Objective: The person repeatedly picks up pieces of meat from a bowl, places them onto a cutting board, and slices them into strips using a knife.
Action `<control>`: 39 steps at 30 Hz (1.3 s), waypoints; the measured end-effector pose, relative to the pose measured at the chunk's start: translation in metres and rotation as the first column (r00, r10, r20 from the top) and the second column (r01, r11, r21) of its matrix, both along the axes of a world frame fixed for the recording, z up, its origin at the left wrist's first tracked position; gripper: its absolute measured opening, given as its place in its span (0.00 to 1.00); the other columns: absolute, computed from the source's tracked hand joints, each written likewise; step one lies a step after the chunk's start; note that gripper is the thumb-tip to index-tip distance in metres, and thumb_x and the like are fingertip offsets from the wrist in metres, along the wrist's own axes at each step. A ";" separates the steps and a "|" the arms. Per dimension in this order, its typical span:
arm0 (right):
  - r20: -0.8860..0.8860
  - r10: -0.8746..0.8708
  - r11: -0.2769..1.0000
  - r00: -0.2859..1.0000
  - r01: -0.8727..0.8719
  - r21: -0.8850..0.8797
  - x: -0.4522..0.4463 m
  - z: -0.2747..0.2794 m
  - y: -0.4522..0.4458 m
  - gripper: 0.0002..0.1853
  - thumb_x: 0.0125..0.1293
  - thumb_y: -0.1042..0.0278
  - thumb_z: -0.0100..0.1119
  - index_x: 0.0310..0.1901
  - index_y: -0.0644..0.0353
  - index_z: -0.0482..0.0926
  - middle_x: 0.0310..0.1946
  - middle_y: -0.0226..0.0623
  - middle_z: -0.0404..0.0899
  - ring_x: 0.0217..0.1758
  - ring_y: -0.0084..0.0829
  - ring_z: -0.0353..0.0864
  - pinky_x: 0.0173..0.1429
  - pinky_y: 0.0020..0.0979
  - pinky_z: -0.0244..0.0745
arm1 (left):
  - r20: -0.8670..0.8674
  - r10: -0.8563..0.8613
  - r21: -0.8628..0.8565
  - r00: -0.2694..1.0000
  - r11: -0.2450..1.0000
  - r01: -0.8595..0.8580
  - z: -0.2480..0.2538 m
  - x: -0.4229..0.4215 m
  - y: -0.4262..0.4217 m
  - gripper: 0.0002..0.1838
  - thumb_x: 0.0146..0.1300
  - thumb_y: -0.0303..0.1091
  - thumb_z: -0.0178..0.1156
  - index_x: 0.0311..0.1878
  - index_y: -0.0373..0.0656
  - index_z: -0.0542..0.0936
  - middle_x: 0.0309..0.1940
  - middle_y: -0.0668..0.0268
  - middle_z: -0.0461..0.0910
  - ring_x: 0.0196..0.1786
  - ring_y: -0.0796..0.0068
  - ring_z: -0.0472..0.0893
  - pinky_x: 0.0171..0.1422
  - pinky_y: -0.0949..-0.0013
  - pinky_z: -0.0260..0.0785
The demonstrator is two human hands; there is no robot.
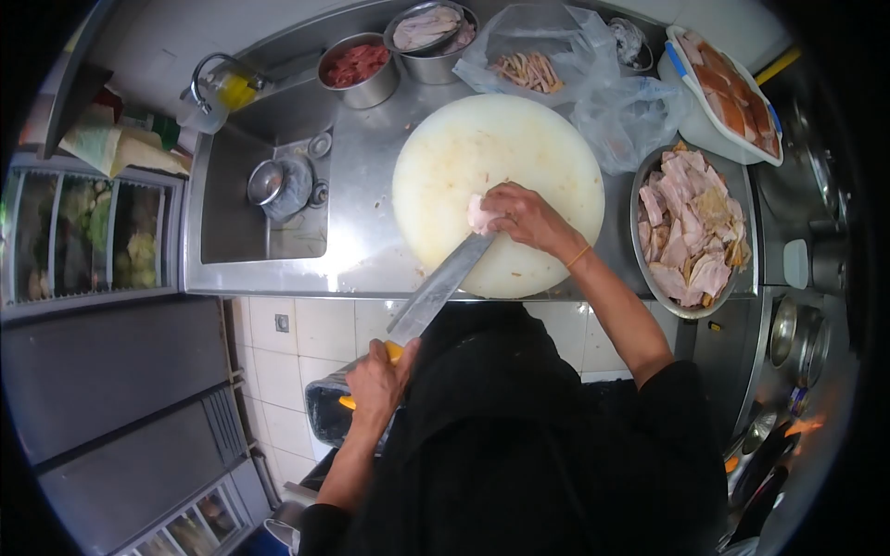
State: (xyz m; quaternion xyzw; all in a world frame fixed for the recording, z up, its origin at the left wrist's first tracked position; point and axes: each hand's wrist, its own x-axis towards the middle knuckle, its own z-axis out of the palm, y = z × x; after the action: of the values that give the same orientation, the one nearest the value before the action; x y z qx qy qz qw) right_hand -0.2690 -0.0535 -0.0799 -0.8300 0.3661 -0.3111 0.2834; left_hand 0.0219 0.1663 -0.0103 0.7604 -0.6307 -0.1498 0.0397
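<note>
My left hand (375, 387) is closed round the yellow handle of a broad-bladed kitchen knife (439, 289), low in front of the counter. The blade slants up and to the right, and its far end lies over the edge of a round white cutting board (431, 139), close to a small pale-pink piece of meat (477, 215). On the board, my right hand (524, 215) has its fingers closed on that piece from the right. Whether the blade touches the meat, I cannot tell. A few small scraps lie on the board.
A large bowl of sliced meat (640, 250) stands right of the board, below a white tub of browned meat blocks (695, 130). Behind are plastic bags (579, 42) and a steel pot of red meat (373, 93). The sink (227, 250) is at left, a dark bin (326, 417) below.
</note>
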 end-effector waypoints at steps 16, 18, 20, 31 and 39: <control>-0.096 -0.324 0.932 0.941 0.335 0.136 -0.005 0.013 0.004 0.30 0.57 0.78 0.66 0.65 0.58 0.78 0.61 0.46 0.79 0.62 0.47 0.78 0.67 0.43 0.75 | -0.533 0.636 0.678 0.558 0.716 -0.168 0.025 0.032 0.003 0.39 0.75 0.70 0.49 0.24 0.39 0.74 0.14 0.59 0.74 0.14 0.65 0.74 0.21 0.63 0.67; -0.265 -0.186 0.956 0.946 0.236 0.172 0.002 0.008 0.015 0.43 0.52 0.76 0.70 0.74 0.54 0.69 0.71 0.47 0.71 0.75 0.50 0.66 0.81 0.42 0.61 | -0.525 0.711 0.751 0.469 0.645 -0.138 0.025 0.036 -0.008 0.39 0.75 0.71 0.46 0.25 0.41 0.73 0.13 0.66 0.70 0.13 0.74 0.70 0.19 0.70 0.63; -0.261 -0.088 0.960 0.961 0.151 0.235 0.015 0.007 0.013 0.42 0.53 0.75 0.71 0.73 0.54 0.70 0.71 0.47 0.71 0.76 0.50 0.66 0.83 0.42 0.58 | -0.513 0.745 0.796 0.427 0.599 -0.088 0.017 0.040 -0.014 0.40 0.74 0.73 0.44 0.25 0.43 0.72 0.12 0.71 0.66 0.11 0.77 0.66 0.18 0.73 0.60; -0.104 -0.103 0.957 0.989 0.127 0.261 0.025 -0.007 0.009 0.27 0.55 0.78 0.74 0.60 0.56 0.82 0.52 0.44 0.75 0.59 0.47 0.77 0.63 0.42 0.76 | -0.505 0.788 0.856 0.354 0.509 0.087 -0.013 0.030 -0.027 0.39 0.75 0.73 0.44 0.25 0.44 0.70 0.12 0.72 0.65 0.10 0.78 0.64 0.16 0.73 0.58; 0.085 -0.361 0.913 0.929 0.333 0.234 0.008 0.004 -0.010 0.24 0.57 0.75 0.76 0.57 0.58 0.84 0.55 0.46 0.75 0.57 0.48 0.80 0.64 0.41 0.76 | -0.543 0.747 0.829 0.382 0.548 0.107 0.007 -0.004 -0.071 0.37 0.76 0.71 0.42 0.27 0.45 0.72 0.12 0.73 0.65 0.11 0.80 0.65 0.17 0.75 0.59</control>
State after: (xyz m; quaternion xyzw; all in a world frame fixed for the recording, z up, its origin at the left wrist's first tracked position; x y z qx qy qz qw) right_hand -0.2615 -0.0634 -0.0762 -0.6946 0.5205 -0.3671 0.3344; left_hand 0.0179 0.0953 -0.0035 0.6269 -0.1999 -0.7503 0.0640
